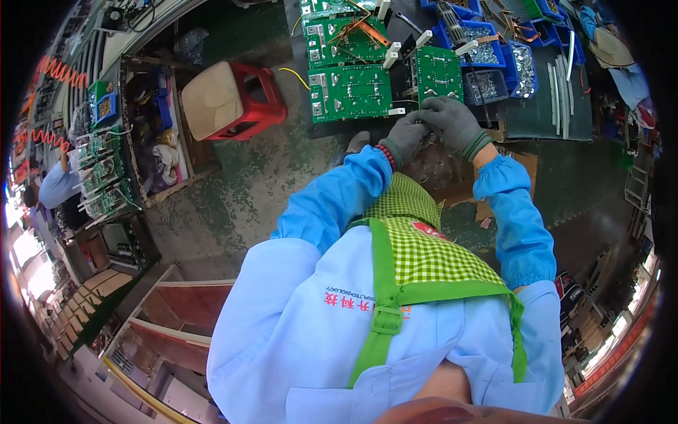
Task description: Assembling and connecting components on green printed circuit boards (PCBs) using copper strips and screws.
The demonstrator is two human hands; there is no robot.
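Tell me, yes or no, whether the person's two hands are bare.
No: the left hand and the right hand are both covered by grey gloves.

The grey-gloved right hand (455, 124) covers part of the near edge of the green circuit board (439, 74); its fingertips meet the grey-gloved left hand (406, 138), and whatever may lie between them is hidden; the farthest circuit board (328, 8) is cut off by the upper edge; the loose metal hardware (481, 51) is too small to identify; at far left, a co-worker's light-blue sleeve (60, 185) shows, the face and body largely lost.
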